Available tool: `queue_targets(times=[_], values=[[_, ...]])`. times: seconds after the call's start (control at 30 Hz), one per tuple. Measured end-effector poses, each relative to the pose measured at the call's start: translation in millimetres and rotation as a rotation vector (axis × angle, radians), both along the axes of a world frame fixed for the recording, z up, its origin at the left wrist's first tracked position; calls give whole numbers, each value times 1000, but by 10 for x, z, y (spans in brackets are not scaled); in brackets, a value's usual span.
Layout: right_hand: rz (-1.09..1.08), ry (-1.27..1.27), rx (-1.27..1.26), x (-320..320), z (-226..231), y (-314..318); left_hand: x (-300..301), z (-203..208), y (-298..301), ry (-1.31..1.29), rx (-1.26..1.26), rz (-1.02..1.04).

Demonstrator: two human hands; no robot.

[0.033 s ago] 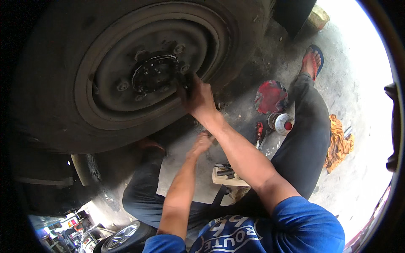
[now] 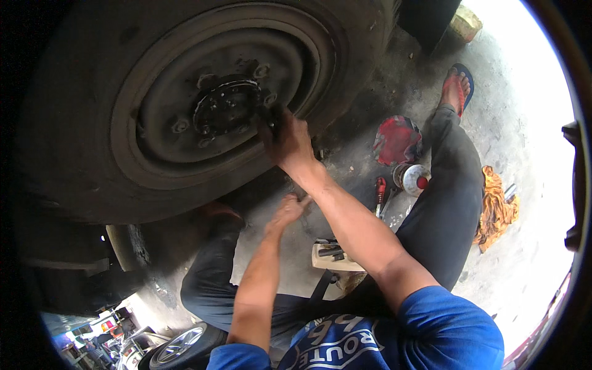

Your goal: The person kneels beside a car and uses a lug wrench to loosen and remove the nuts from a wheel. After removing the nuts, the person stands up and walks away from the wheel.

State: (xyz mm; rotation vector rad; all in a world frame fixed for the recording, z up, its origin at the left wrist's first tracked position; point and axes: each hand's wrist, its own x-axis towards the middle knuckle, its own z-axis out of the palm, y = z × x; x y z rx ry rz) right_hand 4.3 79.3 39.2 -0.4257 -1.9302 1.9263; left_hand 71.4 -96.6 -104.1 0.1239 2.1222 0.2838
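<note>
A large dark wheel (image 2: 139, 179) fills the upper left, its round hub (image 2: 225, 106) dotted with bolts around the rim. My right hand (image 2: 290, 143) is raised at the hub's lower right edge, fingers curled around a dark part that I cannot make out in the shadow. Below it, my left hand (image 2: 287, 211) is closed beside my right forearm, one finger or thumb pointing right. What it grips, if anything, is hidden. A beige tray (image 2: 345, 265) with dark socket-like pieces (image 2: 332, 253) lies between my legs, below both hands.
Right of my hands lie a red ragged-edged disc (image 2: 398, 142), a round tin (image 2: 407, 177) with a red knob, a red-handled tool (image 2: 380, 188) and a wrench (image 2: 388, 202). An orange rag (image 2: 496, 213) is beyond my right leg. Another wheel (image 2: 185, 348) stands lower left.
My left hand has shifted slightly left, away from my right forearm. My right hand stays at the hub, almost unmoved.
</note>
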Motion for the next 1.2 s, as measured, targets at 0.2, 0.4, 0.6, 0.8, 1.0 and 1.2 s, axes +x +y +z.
queue_targets(times=[0.2, 0.4, 0.6, 0.8, 1.0, 1.2], values=[[-123, 141, -90, -130, 25, -166, -340, 910, -941, 268, -200, 19], [-83, 70, -150, -151, 37, -176, -343, 1140, -1430, 226, -209, -2], [-14, -42, -120, -156, 51, -111, 20, 1747, -1215, 227, -253, 39], [42, -154, -663, -231, 46, -94, 172, 3879, -624, 319, -593, -44], [103, 3, -1267, -306, 0, -188, 375, 4296, -423, 461, -565, -268], [-51, -56, -738, -229, -83, -206, 452, 3232, -1047, 305, -367, -98]])
